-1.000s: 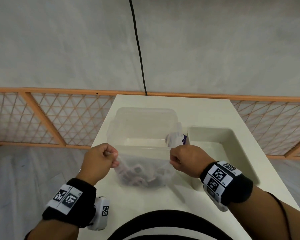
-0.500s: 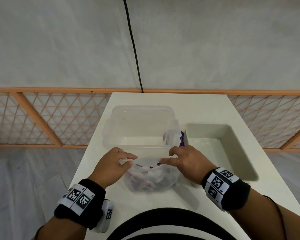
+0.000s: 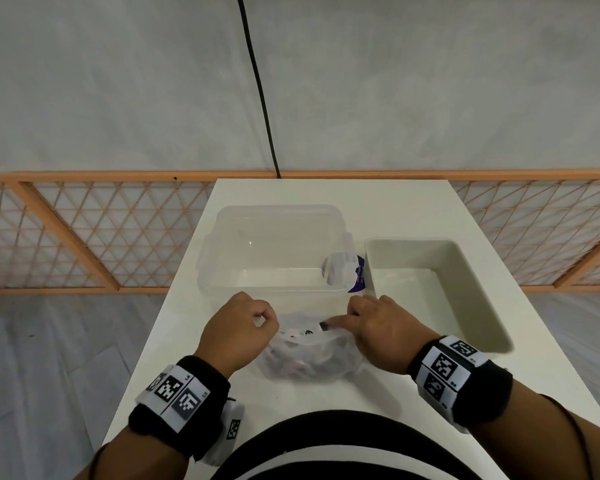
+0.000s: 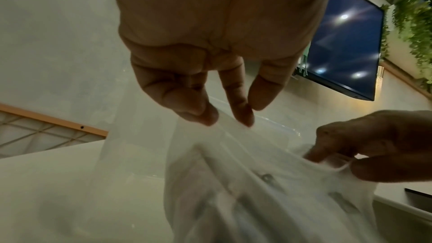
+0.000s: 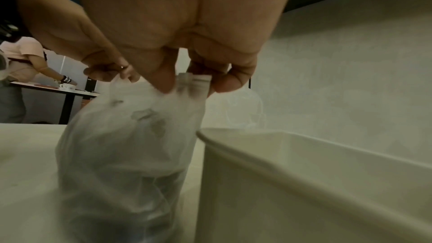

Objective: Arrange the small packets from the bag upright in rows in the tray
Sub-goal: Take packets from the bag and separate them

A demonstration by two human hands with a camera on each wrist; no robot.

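A clear plastic bag (image 3: 305,356) holding several small packets rests on the white table (image 3: 329,192) close to my body. My left hand (image 3: 267,318) pinches the left side of the bag's mouth, and the left wrist view shows its fingertips (image 4: 205,115) on the thin film. My right hand (image 3: 340,322) pinches the right side of the mouth; the right wrist view shows the bunched film (image 5: 194,84) caught between its fingers above the bag (image 5: 121,154). The white tray (image 3: 471,289) stands to the right of the bag with nothing in it.
A clear plastic tub (image 3: 278,207) stands just behind the bag, with a purple-and-white packet (image 3: 347,275) at its right corner. An orange lattice railing (image 3: 84,237) runs behind the table. In the right wrist view a person (image 5: 21,58) works at another table far off.
A second ago both hands held the bag's mouth stretched. They then let go with fingers spread over it, and now pinch its mouth again, closer together.
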